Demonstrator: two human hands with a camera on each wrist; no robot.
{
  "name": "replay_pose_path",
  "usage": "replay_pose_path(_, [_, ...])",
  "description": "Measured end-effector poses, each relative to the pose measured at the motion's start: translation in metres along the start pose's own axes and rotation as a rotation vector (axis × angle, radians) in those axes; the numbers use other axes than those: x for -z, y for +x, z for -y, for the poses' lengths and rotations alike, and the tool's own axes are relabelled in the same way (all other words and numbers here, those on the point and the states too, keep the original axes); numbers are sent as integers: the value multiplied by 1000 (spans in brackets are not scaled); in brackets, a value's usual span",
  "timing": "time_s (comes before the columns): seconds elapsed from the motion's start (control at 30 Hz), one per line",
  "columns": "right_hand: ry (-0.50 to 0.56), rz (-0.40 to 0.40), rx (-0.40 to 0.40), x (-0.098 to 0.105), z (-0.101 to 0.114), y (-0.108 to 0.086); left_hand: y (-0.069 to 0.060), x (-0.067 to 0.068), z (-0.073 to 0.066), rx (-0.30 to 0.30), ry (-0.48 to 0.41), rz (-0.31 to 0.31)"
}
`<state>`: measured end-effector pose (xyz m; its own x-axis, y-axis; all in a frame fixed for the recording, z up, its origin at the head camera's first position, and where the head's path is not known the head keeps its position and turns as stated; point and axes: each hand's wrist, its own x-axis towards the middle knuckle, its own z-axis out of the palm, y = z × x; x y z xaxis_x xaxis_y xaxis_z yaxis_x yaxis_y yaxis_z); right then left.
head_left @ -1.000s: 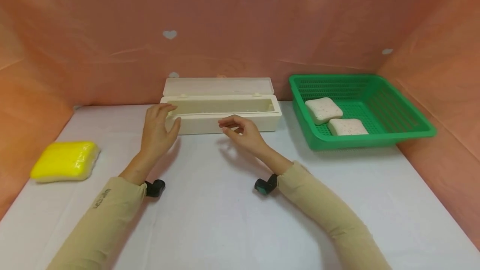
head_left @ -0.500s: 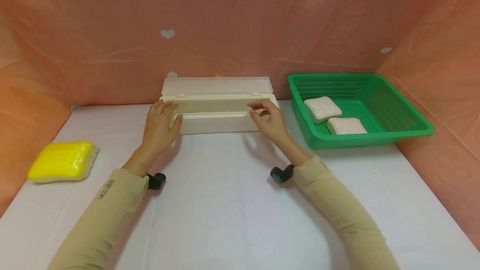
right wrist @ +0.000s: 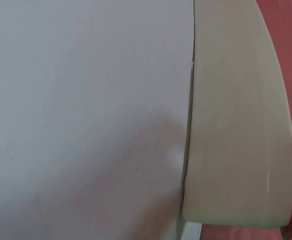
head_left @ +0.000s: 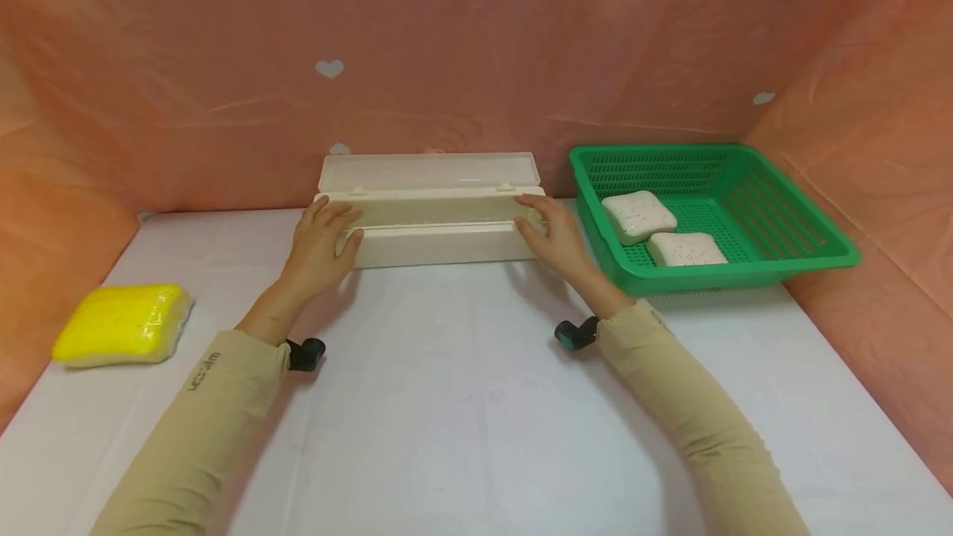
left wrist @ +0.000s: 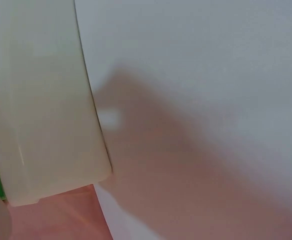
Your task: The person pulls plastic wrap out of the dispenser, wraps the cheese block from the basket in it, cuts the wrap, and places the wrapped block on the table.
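White box (head_left: pixel 439 246) lies crosswise, upper centre, left hand (head_left: pixel 320 242) and right hand (head_left: pixel 557 240) at opposite ends — both loosely spread, contact unclear.

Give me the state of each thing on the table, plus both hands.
Long cream box: upright, uncovered
Hinged lid: swung open, behind the opening
Green basket: upright, open-topped
Speckled white blocks: both inside the basket
Yellow pack: clear-wrapped, lying flat
Left hand: open, at box's left end
Right hand: open, at box's right end
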<state>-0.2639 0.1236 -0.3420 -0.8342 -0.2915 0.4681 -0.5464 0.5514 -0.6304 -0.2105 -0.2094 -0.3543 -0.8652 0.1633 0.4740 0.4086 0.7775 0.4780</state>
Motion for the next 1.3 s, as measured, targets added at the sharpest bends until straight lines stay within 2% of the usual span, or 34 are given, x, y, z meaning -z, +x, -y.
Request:
replay_pose_path(0.17, [-67,78,4,2,-6,1,0,0,1,6,-22,31])
replay_pose_path(0.37, [-94,145,-33,4,-9,1,1,4,-6,93,-25,113])
replay_pose_path(0.5, [-77,155,-70,6,-7,2,4,4,-7,126,-62,124])
replay_pose_path(0.57, [-55,151,-97,7,-6,4,6,5,-8,136,-91,103])
replay_pose_path(0.8, [-3,123,-225,6,-2,10,10,2,-12,164,-138,-37])
replay_pose_path(0.9, [-1,87,-228,4,-2,13,11,0,-13,186,-139,-74])
replay_pose_path(1.1, [-37,5,-174,-2,-3,15,13,-5,-11,204,-131,-133])
replay_pose_path(1.3, [45,-77,-222,-2,1,15,18,-3,-14,170,-140,-219])
